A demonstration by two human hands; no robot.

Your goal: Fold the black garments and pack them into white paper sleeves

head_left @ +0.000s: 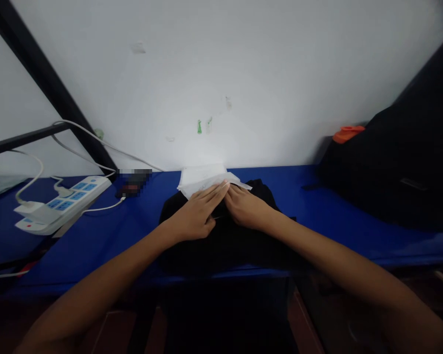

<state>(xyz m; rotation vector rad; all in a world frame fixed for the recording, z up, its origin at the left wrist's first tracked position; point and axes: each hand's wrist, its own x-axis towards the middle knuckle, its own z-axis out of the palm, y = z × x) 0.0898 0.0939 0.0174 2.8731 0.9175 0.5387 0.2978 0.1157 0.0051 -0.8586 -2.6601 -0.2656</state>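
Observation:
A thin white sheet (pixel 203 175), paper or plastic, lies across the far side of a black cloth-like bundle (pixel 225 250). My left hand (pixel 197 212) rests on the sheet's near edge with fingers stretched out side by side, the thumb apart and lower. My right hand (pixel 247 206) comes in from the other side, its bent fingers together at the sheet's edge, apparently pinching it. Both hands' fingertips meet near the middle of that edge. The right fingertips are partly hidden, and the bundle's dark folds are hard to make out.
The blue tabletop (pixel 302 196) meets a white wall (pixel 273 88). At left lies a white power strip (pixel 74 199) with plugs and cables, beside a blurred-out dark device (pixel 133 184) on a white cable. A large black bag (pixel 387 172) with an orange item (pixel 348 133) stands at right.

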